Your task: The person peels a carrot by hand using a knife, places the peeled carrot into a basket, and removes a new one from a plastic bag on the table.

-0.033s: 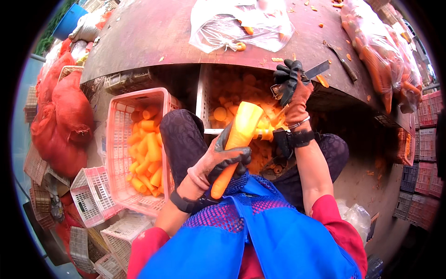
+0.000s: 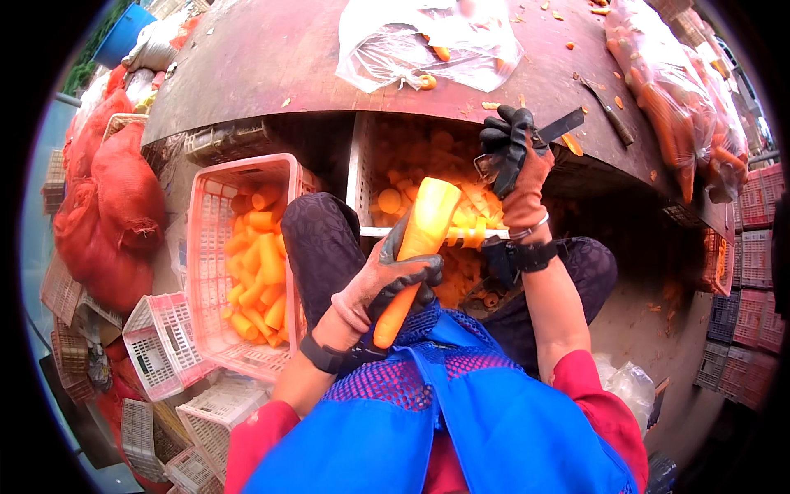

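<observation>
My left hand point(image 2: 395, 272) is wrapped round a thick carrot point(image 2: 424, 235), gripping its lower half. The carrot is tilted, its broad pale-orange end up and away from me, its narrow end by my blue apron. Up and to the right, my right hand point(image 2: 520, 156) is closed round a peeler, whose flat dark handle point(image 2: 563, 125) sticks out past the little-finger side. Its metal head, partly hidden, shows beside the thumb side, apart from the carrot. Both hands wear dark-palmed work gloves. Beneath them, a white-rimmed crate point(image 2: 359, 169) holds orange peelings and pieces.
A pink crate point(image 2: 200, 239) of peeled carrots stands left of my knee. The tabletop point(image 2: 271, 66) ahead bears a clear plastic bag point(image 2: 428, 49), a knife point(image 2: 613, 115) and bagged carrots point(image 2: 671, 115). Red sacks point(image 2: 123, 206) and stacked crates point(image 2: 164, 342) crowd the left.
My right hand has shifted slightly left with the peeler. The orange strip near its head is now lower, over the crate's rim. My left hand and the carrot have hardly moved.
</observation>
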